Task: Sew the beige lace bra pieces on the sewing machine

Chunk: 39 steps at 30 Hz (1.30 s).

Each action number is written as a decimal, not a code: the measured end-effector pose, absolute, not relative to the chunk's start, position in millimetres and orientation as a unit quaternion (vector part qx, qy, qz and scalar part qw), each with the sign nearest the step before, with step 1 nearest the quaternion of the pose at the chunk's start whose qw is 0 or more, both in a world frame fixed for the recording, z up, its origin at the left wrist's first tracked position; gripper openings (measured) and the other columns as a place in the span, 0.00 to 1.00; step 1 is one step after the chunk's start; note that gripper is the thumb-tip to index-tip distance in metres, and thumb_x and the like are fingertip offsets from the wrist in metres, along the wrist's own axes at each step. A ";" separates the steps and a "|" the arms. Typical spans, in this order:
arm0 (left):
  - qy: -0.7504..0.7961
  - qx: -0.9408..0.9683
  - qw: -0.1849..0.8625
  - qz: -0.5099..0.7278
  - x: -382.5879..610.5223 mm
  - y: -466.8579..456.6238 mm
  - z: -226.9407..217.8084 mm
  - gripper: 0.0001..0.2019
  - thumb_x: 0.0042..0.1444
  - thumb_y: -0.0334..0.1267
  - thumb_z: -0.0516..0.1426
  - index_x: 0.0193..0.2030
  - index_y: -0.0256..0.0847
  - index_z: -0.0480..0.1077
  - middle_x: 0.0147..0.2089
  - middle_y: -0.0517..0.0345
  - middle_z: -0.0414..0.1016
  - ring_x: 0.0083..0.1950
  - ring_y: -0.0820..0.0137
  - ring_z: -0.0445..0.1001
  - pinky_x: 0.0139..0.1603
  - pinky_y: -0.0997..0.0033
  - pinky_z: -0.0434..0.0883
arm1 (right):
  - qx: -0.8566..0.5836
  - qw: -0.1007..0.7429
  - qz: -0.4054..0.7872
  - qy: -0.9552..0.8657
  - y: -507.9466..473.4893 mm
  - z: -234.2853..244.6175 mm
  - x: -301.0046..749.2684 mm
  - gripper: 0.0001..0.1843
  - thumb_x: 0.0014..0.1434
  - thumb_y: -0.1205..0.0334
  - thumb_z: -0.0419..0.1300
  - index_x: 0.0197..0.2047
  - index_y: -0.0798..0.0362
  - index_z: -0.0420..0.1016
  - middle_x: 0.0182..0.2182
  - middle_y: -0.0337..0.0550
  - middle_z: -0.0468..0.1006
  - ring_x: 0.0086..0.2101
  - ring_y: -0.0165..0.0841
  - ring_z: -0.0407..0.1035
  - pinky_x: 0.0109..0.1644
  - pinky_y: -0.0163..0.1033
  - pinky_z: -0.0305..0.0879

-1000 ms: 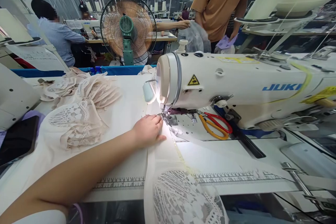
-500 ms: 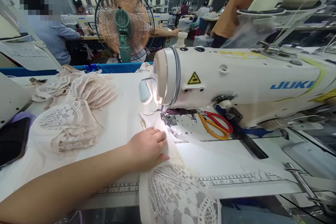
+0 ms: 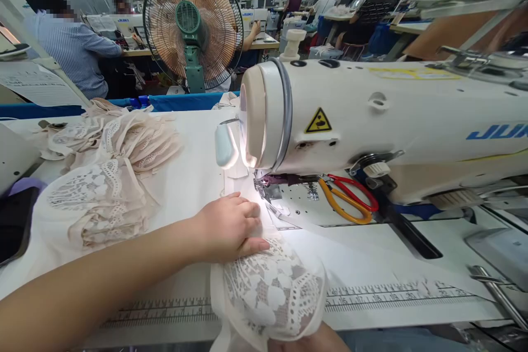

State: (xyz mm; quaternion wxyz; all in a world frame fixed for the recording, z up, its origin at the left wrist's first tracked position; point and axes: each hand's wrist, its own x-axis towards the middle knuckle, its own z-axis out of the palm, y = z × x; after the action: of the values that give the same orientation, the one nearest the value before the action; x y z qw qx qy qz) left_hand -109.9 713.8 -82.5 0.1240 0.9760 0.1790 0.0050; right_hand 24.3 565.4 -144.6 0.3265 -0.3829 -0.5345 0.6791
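My left hand (image 3: 231, 228) lies flat on a cream lace bra cup piece (image 3: 268, 291), its fingertips just left of the sewing machine's presser foot (image 3: 263, 182). The thumb rests on the lace pattern. One end of the piece runs under the machine head, while the rounded lace end hangs over the table's front edge. At the bottom of the view, my right hand (image 3: 319, 340) is under the hanging lace, its fingers hidden by the fabric. The white sewing machine (image 3: 342, 113) has its lamp lit over the needle area.
Orange and red-handled scissors (image 3: 348, 203) lie on the machine bed. To the left is a pile of cream lace pieces (image 3: 103, 203), with a dark phone (image 3: 16, 225) beside it. A printed ruler (image 3: 383, 297) runs along the front edge. Behind stand a large fan (image 3: 192, 27) and people at other machines.
The lace piece has shifted up and slightly left toward the machine, with the left hand staying near the needle. The right hand has come into view beneath the lace. The camera view has shifted slightly.
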 end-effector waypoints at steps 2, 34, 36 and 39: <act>0.181 0.976 0.125 -0.008 -108.9 717.9 -81.1 0.22 0.62 0.52 0.46 0.45 0.37 0.74 0.51 0.46 0.70 0.49 0.57 0.70 0.60 0.50 0.58 | -0.356 0.354 0.728 -0.468 573.8 -153.5 13.1 0.31 0.59 0.35 0.42 0.51 0.46 0.71 0.39 0.46 0.78 0.48 0.41 0.70 0.49 0.45 0.68; 0.242 0.958 0.122 -0.092 -93.5 730.4 -62.3 0.24 0.63 0.50 0.44 0.50 0.34 0.70 0.51 0.46 0.70 0.49 0.57 0.69 0.50 0.57 0.68 | -0.199 0.649 0.688 -0.254 603.6 -123.0 -29.2 0.31 0.44 0.46 0.58 0.51 0.47 0.71 0.42 0.49 0.77 0.48 0.48 0.67 0.52 0.55 0.63; 0.248 0.960 0.102 -0.085 -94.9 726.9 -66.9 0.24 0.62 0.51 0.45 0.51 0.34 0.69 0.52 0.45 0.69 0.49 0.56 0.68 0.50 0.55 0.67 | -0.198 0.649 0.693 -0.245 603.1 -124.9 -30.1 0.30 0.45 0.48 0.58 0.52 0.46 0.70 0.43 0.49 0.76 0.48 0.48 0.68 0.53 0.55 0.62; 0.248 0.963 0.080 -0.073 -97.4 722.9 -72.2 0.25 0.62 0.52 0.45 0.54 0.35 0.67 0.54 0.45 0.68 0.50 0.55 0.68 0.51 0.53 0.66 | -0.186 0.650 0.705 -0.212 600.8 -127.0 -30.3 0.29 0.45 0.51 0.60 0.52 0.46 0.70 0.46 0.48 0.75 0.49 0.48 0.67 0.55 0.55 0.60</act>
State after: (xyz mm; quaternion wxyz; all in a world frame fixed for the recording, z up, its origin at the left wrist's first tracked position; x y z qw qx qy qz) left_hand -97.4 722.9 -72.2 0.0802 0.9626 0.2482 -0.0727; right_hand -30.3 600.8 -127.0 0.6503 -0.1863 -0.2117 0.7054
